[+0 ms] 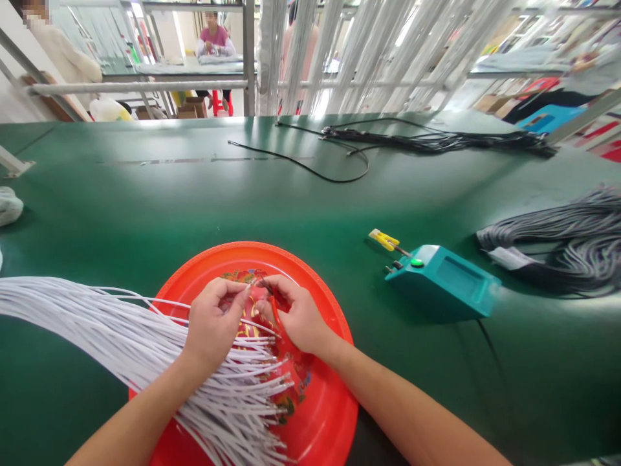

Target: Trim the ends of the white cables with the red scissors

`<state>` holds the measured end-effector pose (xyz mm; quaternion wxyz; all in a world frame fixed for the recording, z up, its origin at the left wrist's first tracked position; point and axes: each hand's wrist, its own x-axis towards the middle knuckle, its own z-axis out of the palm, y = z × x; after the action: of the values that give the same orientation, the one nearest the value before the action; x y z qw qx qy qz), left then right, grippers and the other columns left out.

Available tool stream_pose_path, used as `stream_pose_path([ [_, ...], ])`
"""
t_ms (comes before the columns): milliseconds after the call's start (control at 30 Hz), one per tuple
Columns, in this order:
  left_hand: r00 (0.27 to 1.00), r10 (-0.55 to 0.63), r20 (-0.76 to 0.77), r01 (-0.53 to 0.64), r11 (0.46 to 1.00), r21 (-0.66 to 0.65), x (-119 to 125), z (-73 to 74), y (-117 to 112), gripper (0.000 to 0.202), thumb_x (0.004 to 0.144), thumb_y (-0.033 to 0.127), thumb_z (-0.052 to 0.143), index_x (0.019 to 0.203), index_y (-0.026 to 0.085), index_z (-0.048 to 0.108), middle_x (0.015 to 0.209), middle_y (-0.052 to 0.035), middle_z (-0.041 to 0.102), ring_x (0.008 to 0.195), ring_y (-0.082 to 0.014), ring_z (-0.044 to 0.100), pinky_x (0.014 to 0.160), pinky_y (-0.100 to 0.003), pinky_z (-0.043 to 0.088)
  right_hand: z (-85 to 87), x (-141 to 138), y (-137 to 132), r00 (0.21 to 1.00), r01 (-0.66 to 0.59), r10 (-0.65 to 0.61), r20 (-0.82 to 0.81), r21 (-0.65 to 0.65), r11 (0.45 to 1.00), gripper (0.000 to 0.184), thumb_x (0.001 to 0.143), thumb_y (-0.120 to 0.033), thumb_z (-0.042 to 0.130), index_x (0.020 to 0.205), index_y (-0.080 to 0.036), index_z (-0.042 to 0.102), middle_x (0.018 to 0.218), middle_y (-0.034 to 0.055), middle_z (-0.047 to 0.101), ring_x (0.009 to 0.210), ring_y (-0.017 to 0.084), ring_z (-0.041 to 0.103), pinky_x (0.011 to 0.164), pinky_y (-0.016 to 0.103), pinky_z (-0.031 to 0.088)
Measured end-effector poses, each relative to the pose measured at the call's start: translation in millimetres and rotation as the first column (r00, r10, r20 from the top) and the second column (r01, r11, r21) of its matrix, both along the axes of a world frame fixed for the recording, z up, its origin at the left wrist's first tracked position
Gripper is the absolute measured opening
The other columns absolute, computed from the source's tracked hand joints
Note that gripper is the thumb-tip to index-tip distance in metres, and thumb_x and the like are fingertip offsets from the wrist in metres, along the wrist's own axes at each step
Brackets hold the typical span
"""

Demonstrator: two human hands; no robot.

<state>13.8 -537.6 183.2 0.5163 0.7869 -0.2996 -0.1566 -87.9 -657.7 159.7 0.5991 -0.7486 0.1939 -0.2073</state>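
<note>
A round red plate with a coloured print lies on the green table in front of me. A thick bundle of white wires fans in from the left, its ends resting over the plate. My left hand is closed, pinching one white wire above the plate. My right hand is closed around a small red-handled cutting tool, its tip meeting the wire between my hands.
A teal box with a green button and a yellow clip sits to the right. Grey cables coil at the far right, black cables lie at the back. Other people sit at benches beyond the green table.
</note>
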Motion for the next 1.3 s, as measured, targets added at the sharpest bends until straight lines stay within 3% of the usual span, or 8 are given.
stream_pose_path([
  [300,0.997,-0.029,0.065,0.028,0.999,0.021,-1,2.9,-1,0.017,0.078,0.036,0.059,0.078,0.019,0.064,0.079,-0.0008,0.064,0.074,-0.0134,0.058,0.067,-0.025,0.045,6.9,-2,8,1.0,0.009,-0.013,-0.022,-0.155,0.988,0.026,0.075,-0.032,0.061,0.098,-0.02,0.061,0.09,0.0051,0.069,0.079,0.018,0.061,0.073,0.033,0.049],
  [500,0.996,-0.069,0.062,0.068,0.998,0.008,0,-0.1,-1,0.013,0.077,0.03,0.059,0.077,0.018,0.063,0.079,-0.0017,0.063,0.074,-0.0141,0.059,0.065,-0.026,0.047,7.1,-4,9,1.0,0.004,-0.011,-0.028,-0.253,0.968,0.02,0.076,-0.03,0.06,0.094,-0.021,0.063,0.084,0.0034,0.069,0.071,0.016,0.061,0.064,0.029,0.047],
  [900,0.989,-0.081,0.121,0.078,0.997,0.03,0,-2.0,1,0.006,0.079,0.026,0.06,0.077,0.02,0.061,0.078,0.0028,0.062,0.074,-0.0094,0.057,0.067,-0.021,0.045,6.4,-3,8,0.997,-0.043,0.03,-0.072,-0.19,0.981,0.019,0.077,-0.032,0.058,0.092,-0.021,0.062,0.085,0.0033,0.068,0.076,0.017,0.06,0.07,0.031,0.048],
  [1133,0.981,-0.109,0.159,0.107,0.994,0.022,-3,-0.1,0,0.007,0.08,0.025,0.059,0.075,0.02,0.061,0.078,0.0031,0.062,0.075,-0.0095,0.057,0.068,-0.021,0.044,0.3,2,-4,0.99,0.135,-0.132,-0.048,0.052,0.99,0.022,0.076,-0.032,0.059,0.094,-0.02,0.062,0.089,0.004,0.067,0.08,0.017,0.061,0.073,0.031,0.05],
  [1233,0.989,-0.049,0.138,0.044,0.998,0.037,-2,1.6,-1,0.009,0.079,0.029,0.06,0.075,0.021,0.061,0.077,0.0032,0.063,0.074,-0.0099,0.057,0.066,-0.022,0.044,0.9,1,-2,0.993,0.12,-0.119,-0.019,0.075,0.99,0.025,0.075,-0.034,0.06,0.096,-0.02,0.061,0.087,0.0033,0.066,0.078,0.016,0.06,0.071,0.031,0.05],
  [1300,0.992,-0.027,0.124,0.021,0.999,0.049,-1,2.4,-2,0.012,0.079,0.033,0.06,0.077,0.021,0.062,0.078,0.0029,0.063,0.074,-0.0105,0.057,0.066,-0.023,0.045,2.6,-1,2,0.996,0.092,-0.092,-0.015,0.022,0.995,0.025,0.074,-0.032,0.06,0.095,-0.019,0.06,0.086,0.0031,0.066,0.076,0.016,0.06,0.07,0.03,0.05],
])
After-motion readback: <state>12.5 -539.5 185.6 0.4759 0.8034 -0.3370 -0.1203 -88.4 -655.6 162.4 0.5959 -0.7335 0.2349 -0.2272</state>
